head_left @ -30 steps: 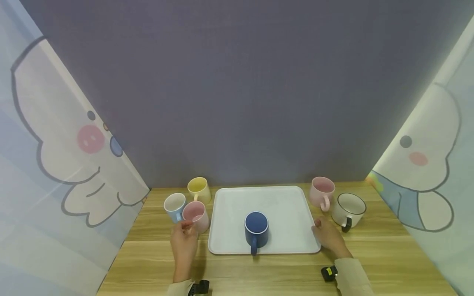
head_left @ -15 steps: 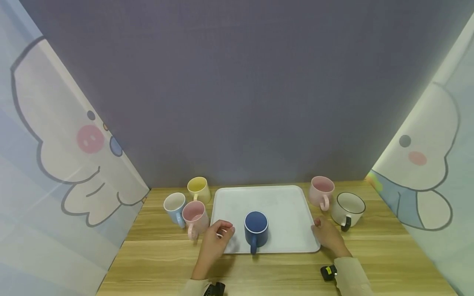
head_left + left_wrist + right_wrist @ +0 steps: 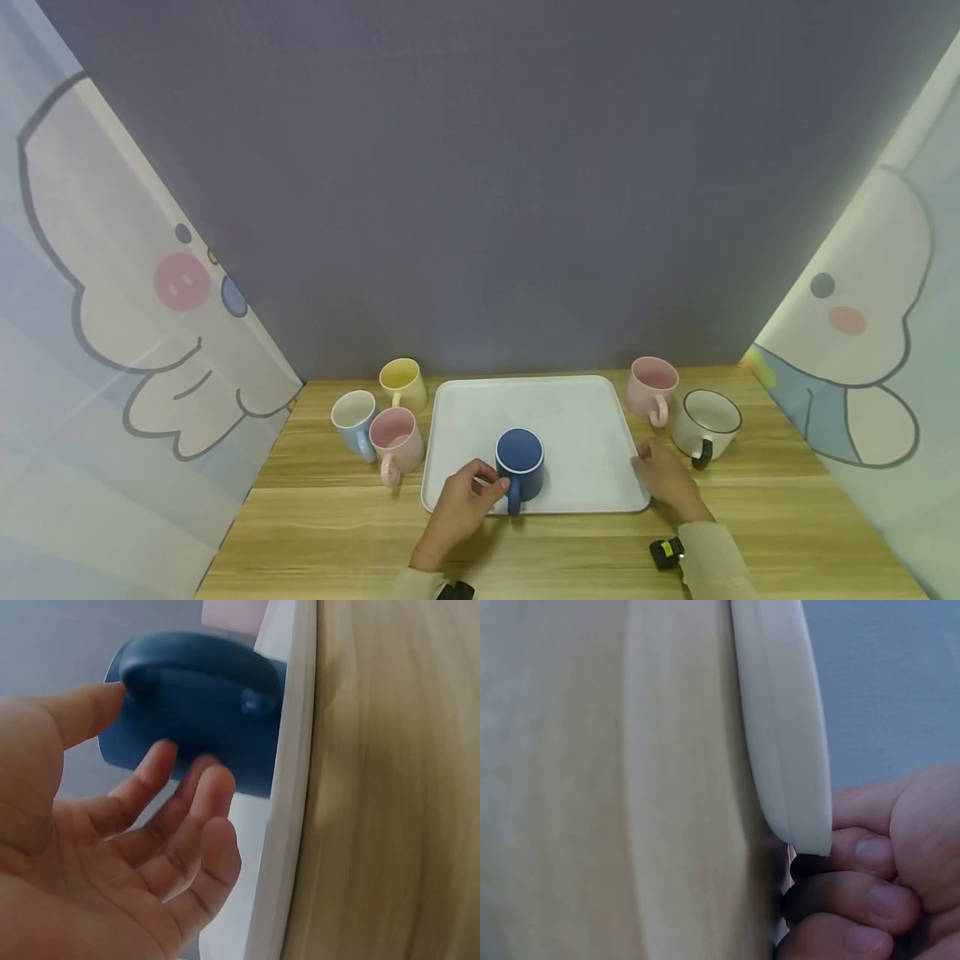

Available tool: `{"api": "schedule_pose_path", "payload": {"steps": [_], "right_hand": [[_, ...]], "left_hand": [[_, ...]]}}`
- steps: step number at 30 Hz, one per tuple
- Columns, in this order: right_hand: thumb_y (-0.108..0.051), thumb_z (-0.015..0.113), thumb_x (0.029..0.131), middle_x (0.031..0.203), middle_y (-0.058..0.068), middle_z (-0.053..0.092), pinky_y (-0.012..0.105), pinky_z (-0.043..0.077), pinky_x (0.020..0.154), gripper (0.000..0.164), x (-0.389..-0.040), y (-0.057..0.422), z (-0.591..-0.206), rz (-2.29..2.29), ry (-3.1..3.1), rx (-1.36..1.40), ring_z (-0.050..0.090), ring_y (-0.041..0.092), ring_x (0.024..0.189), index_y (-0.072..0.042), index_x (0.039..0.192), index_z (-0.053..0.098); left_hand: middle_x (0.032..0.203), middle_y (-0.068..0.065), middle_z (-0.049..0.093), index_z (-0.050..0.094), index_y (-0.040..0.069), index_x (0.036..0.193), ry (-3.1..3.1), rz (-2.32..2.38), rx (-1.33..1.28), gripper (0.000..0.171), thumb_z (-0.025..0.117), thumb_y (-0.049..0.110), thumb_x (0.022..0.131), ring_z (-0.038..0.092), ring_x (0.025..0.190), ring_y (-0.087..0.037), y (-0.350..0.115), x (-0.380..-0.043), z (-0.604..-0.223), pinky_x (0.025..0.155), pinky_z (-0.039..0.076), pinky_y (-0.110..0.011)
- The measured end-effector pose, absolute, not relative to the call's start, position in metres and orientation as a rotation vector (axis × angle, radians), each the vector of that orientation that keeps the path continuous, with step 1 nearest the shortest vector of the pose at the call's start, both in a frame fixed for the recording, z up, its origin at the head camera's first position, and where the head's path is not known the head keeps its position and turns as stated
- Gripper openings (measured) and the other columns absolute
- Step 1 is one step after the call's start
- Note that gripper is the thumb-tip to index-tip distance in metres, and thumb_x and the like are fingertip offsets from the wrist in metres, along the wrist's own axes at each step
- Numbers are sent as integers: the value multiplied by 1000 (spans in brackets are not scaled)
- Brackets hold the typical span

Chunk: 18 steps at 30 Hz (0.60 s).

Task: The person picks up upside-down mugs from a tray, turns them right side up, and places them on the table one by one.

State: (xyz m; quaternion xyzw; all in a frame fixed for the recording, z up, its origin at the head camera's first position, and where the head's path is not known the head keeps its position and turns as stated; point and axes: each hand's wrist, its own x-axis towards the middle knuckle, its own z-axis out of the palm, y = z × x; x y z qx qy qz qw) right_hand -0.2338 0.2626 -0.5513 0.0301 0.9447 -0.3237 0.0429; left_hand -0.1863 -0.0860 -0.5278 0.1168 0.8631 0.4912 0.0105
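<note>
A dark blue mug [image 3: 519, 467] stands upright on a white tray [image 3: 577, 417], its handle toward the person. My left hand [image 3: 463, 498] is just left of the mug, over the tray's front edge. In the left wrist view the left hand [image 3: 135, 832] has its fingers loosely bent and the thumb tip beside the handle [image 3: 199, 656]; whether they touch the mug I cannot tell. At the tray's right edge, my right hand [image 3: 667, 482] grips the rim. The right wrist view shows curled fingers [image 3: 855, 900] at the tray's rim [image 3: 791, 735].
Left of the tray stand a light blue mug [image 3: 354, 421], a yellow mug [image 3: 405, 387] and a pink mug [image 3: 401, 446]. On its right are another pink mug [image 3: 651, 387] and a white mug with a black handle [image 3: 701, 425]. A grey panel [image 3: 480, 250] rises behind.
My left hand has left the pink mug on the left and moved right, across the tray's front edge, to the blue mug. My right hand has stayed at the tray's edge.
</note>
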Motion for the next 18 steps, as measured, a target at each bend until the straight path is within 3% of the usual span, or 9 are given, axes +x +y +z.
{"api": "schedule_pose_path", "payload": {"steps": [6, 13, 18], "right_hand": [[-21, 49, 95, 102, 20, 63, 45, 47, 74, 30, -235, 264, -552, -998, 2855, 119, 60, 29, 88, 3, 113, 52], [-19, 50, 95, 101, 20, 63, 46, 48, 74, 29, -233, 263, -552, -1021, 2855, 109, 60, 29, 87, 4, 112, 52], [-19, 50, 94, 101, 20, 63, 47, 47, 75, 28, -234, 264, -553, -1021, 2866, 106, 60, 29, 88, 4, 111, 53]], "left_hand": [[69, -6, 66, 68, 11, 82, 2611, 1519, 428, 35, 58, 43, 94, 54, 59, -4, -77, -183, -529, 56, 44, -20], [82, -26, 70, 68, -5, 88, 2256, 1814, 367, 33, 54, 23, 98, 49, 53, -10, -65, -182, -534, 48, 43, -20], [83, -30, 69, 65, -8, 89, 2172, 1903, 316, 33, 54, 22, 98, 46, 51, -6, -63, -181, -535, 46, 38, -17]]}}
